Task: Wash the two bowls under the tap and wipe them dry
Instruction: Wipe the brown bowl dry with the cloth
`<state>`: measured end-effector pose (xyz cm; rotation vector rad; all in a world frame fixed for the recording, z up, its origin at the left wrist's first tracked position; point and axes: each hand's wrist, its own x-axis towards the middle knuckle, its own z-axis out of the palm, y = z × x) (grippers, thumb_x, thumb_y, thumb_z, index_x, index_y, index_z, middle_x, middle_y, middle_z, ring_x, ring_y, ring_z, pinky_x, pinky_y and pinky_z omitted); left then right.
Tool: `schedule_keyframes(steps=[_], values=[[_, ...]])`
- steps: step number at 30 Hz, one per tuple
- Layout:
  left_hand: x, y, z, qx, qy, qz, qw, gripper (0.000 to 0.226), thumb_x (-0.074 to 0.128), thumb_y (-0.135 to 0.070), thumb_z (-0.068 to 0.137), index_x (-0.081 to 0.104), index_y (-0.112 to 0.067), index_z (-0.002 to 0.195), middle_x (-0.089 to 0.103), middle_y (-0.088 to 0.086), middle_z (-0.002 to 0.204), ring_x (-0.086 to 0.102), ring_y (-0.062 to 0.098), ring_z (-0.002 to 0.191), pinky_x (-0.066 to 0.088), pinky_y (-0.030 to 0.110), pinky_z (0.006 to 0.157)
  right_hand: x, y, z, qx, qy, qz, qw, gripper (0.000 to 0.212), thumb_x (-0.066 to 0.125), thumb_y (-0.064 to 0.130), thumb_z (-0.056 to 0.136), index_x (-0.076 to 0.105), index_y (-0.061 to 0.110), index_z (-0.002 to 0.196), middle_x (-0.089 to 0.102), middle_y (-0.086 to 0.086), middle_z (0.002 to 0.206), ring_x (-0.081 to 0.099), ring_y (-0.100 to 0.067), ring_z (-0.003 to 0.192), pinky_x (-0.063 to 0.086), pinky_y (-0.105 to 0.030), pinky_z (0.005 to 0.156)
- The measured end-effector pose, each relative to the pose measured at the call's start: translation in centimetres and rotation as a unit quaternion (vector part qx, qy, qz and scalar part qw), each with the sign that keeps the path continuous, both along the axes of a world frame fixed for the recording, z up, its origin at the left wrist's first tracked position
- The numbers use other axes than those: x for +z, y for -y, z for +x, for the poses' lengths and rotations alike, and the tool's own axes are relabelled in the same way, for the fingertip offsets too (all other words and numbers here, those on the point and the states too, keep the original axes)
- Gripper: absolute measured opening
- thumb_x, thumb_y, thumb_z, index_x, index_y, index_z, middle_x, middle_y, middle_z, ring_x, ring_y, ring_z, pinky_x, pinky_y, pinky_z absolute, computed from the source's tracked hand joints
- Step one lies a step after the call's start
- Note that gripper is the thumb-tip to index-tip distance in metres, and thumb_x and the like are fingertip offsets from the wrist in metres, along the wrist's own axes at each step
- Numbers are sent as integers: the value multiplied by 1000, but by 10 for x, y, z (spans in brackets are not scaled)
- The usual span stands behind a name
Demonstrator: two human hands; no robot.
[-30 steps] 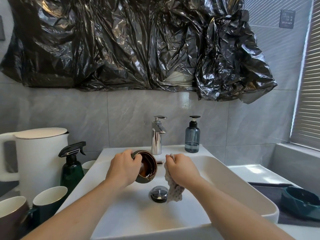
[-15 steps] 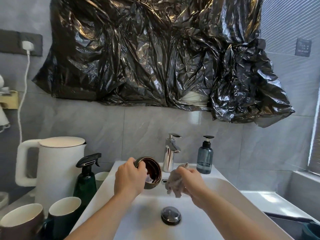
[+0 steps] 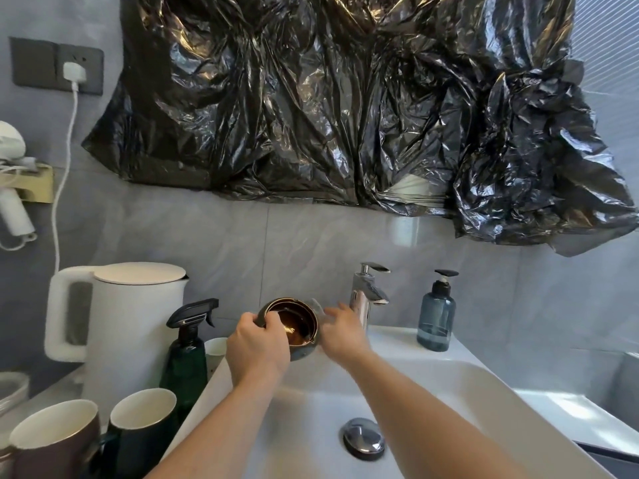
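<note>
1. The left hand (image 3: 257, 344) is gripping the dark bowl (image 3: 294, 323) by its rim, tilting it above the white sink (image 3: 449, 392).
2. The right hand (image 3: 340, 331) is touching the bowl's right side beside the tap (image 3: 366, 295); its grip is blurred, so I cannot tell.

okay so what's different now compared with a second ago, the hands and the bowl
The left hand has lifted the bowl from low over the drain up beside the tap. The right hand rose with it; its cloth, hanging down before, is now barely visible. The left hand's grip on the bowl is unchanged.
</note>
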<state>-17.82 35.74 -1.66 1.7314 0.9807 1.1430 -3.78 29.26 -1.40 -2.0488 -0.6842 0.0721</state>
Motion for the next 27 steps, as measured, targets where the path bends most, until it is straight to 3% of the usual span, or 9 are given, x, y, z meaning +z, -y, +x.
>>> schedule_keyframes(steps=[1,3,6,8,12,15,21,25,27], values=[[-1,1,0,-3,-1,3,1000,20,43,-36,110,51,-18,106,57,4,103,54,23,92,44,29,63,-1,7,-3,-11,82,-41,996,40,51,14,97,66,15,134,55,-13,145,50,-33,135,45,-42,109],[-3,1,3,-15,-6,1,1000,23,45,-37,109,56,-16,107,61,6,106,56,25,94,47,32,72,-2,25,-6,3,103,-35,994,44,48,14,97,66,22,136,52,-6,153,51,-30,139,48,-41,108],[-1,10,4,-61,9,-36,997,31,49,-38,108,65,-12,112,67,10,108,64,28,91,61,39,70,7,62,-16,49,-58,11,997,37,40,26,108,65,15,134,73,-6,120,72,-25,102,63,-40,85],[6,29,3,-120,3,-68,990,33,52,-37,107,69,-10,116,69,12,106,68,31,85,60,34,53,19,98,-29,96,-140,23,985,45,35,43,111,61,14,134,73,-5,108,73,-21,90,61,-31,72],[15,89,-2,-243,-13,-145,959,30,56,-35,105,68,-10,117,73,19,108,70,35,73,47,23,37,31,170,-51,132,-149,-6,980,44,44,48,107,61,17,133,73,-5,113,73,-17,79,54,-23,61],[16,141,-8,-330,-19,-190,924,33,55,-39,105,69,-11,117,74,20,105,70,32,66,55,29,48,32,221,-56,55,-135,5,989,37,46,38,107,64,11,123,69,-4,86,64,-13,64,50,-21,56],[25,213,-13,-412,-129,-56,900,47,41,-56,108,63,-16,118,68,9,111,74,30,79,59,36,60,41,327,-39,-99,-151,88,980,28,53,31,101,67,7,103,61,-6,70,57,-14,44,47,-21,43],[8,233,-19,-388,-227,103,887,40,44,-62,101,62,-26,100,69,-2,103,71,21,87,58,38,81,29,384,-6,-175,-162,117,964,31,54,30,101,67,6,116,64,-10,83,60,-17,46,50,-24,45],[-2,242,-22,-360,-280,177,872,40,44,-63,102,60,-28,90,66,-9,94,65,16,89,48,34,76,17,403,11,-211,-170,114,956,31,55,34,101,65,10,118,68,-11,94,65,-19,53,53,-24,47]])
